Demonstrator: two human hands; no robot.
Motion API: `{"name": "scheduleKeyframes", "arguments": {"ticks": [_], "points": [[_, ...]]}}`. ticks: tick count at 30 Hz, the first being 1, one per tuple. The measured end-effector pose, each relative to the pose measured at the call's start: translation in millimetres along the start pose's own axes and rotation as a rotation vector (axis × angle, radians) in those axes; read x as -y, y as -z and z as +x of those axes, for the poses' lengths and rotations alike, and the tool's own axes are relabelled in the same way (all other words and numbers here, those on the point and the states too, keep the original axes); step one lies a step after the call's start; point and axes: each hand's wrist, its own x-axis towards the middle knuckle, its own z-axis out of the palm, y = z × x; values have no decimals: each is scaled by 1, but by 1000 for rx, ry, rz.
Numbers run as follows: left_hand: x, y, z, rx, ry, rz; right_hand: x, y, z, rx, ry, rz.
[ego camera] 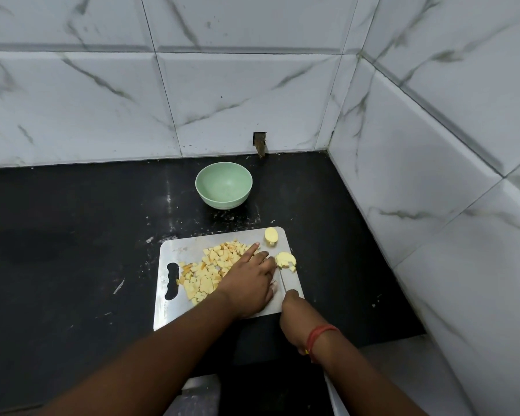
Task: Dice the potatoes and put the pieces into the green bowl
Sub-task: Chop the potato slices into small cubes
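While left hand (249, 280) lies flat, fingers straight beside potato (285, 260), right hand (294, 319) grip clamped on knife (283, 283).

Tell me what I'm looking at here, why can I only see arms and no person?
The camera sits on the person's head and looks down, so you see only their two arms reaching forward, as if through their eyes. There is just this one picture. On the black counter lies a shiny metal cutting board. On it is a heap of small potato cubes, already cut. The left hand rests flat on the board beside that heap, fingers stretched out. The right hand grips a knife whose blade points at a half-cut potato piece. One more potato chunk waits at the board's far corner. Behind the board stands the green bowl, with nothing in it yet.
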Motion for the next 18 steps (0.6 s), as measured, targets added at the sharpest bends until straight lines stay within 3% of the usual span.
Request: {"name": "scheduleKeyframes", "arguments": {"ticks": [4, 9, 14, 18], "points": [[3, -1, 1, -29, 4, -2, -16, -5, -13, 23, -11, 58], [-1, -4, 1, -29, 52, -43, -32, 13, -23, -68, -73, 263], [-30, 4, 27, -142, -46, -83, -44, 27, -21, -170, -69, 476], [-33, 1, 38, -34, -7, -27, -53, 31, -14, -162, -30, 469]]}}
